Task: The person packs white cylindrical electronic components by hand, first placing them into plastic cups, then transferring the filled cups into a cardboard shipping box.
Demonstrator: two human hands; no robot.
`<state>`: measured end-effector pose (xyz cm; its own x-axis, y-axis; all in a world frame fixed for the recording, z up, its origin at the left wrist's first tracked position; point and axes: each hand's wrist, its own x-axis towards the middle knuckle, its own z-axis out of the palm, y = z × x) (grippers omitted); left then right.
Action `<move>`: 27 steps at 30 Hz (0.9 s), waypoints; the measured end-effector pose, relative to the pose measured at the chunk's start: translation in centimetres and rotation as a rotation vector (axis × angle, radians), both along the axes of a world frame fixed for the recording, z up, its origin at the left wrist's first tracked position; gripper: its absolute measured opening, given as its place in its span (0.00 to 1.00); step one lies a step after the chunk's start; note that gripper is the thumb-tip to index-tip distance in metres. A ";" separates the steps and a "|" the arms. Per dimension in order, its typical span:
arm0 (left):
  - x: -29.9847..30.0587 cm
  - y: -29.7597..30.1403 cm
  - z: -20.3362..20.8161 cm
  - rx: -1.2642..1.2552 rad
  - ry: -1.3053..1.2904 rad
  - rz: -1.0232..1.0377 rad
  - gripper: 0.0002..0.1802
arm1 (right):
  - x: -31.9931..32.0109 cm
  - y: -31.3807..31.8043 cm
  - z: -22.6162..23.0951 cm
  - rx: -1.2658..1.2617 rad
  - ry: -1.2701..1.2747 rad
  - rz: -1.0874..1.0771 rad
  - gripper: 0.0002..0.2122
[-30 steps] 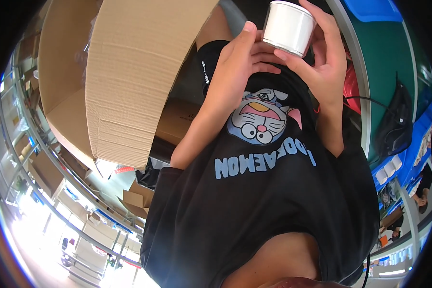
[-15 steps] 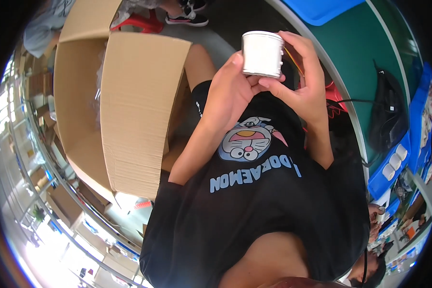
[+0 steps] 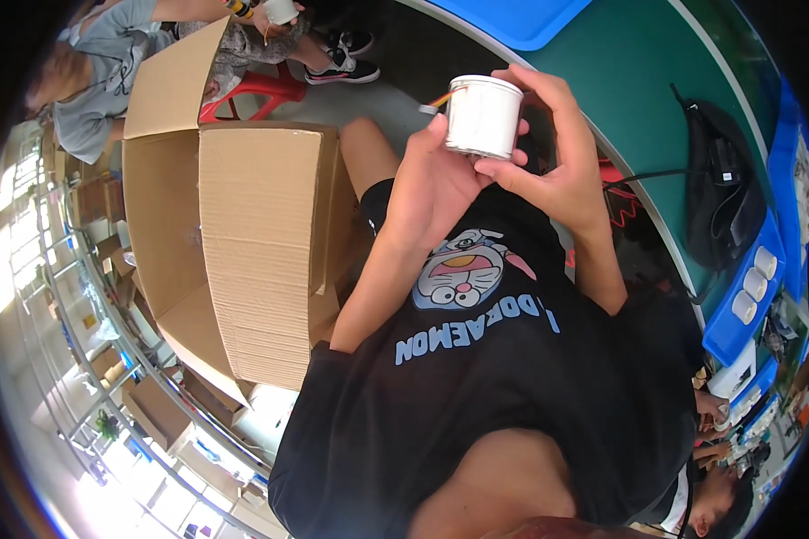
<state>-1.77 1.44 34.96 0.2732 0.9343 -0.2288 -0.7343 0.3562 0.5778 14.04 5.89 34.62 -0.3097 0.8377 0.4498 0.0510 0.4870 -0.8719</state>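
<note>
A white, cup-shaped cylinder (image 3: 484, 117) is held up in front of me by both hands. Coloured wires with a small pale connector (image 3: 429, 110) come off its upper left side. My left hand (image 3: 427, 175) supports it from below and the left, the thumb near its left side and fingers under the base. Around its right side curls my right hand (image 3: 562, 157), with fingertips behind the top rim and the thumb at the bottom edge. What the cylinder holds inside cannot be seen.
An open cardboard box (image 3: 261, 251) stands at my left. On the right is a green table (image 3: 638, 117) with a blue tray (image 3: 521, 18), a black pouch (image 3: 719, 189) and a blue bin (image 3: 737, 314) of white cylinders. Another person (image 3: 108, 81) sits beyond the box, holding a similar part.
The cylinder has turned in my hands, so its wires moved from the right side to the left. My view has shifted, showing more of the other person.
</note>
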 end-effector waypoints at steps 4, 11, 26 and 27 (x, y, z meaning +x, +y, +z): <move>0.1 0.4 -0.2 0.050 -0.043 0.017 0.35 | -0.1 0.0 -0.2 0.003 -0.041 0.005 0.33; 0.2 1.1 -0.8 0.013 -0.015 0.022 0.32 | 0.0 0.4 0.0 -0.062 0.038 -0.036 0.34; 0.7 2.5 -0.2 -0.086 -0.018 0.041 0.25 | 1.5 3.5 -0.3 -0.420 0.338 0.360 0.21; 1.1 2.4 0.3 -0.108 -0.009 0.074 0.26 | 1.8 3.4 -0.2 -0.544 0.424 0.407 0.19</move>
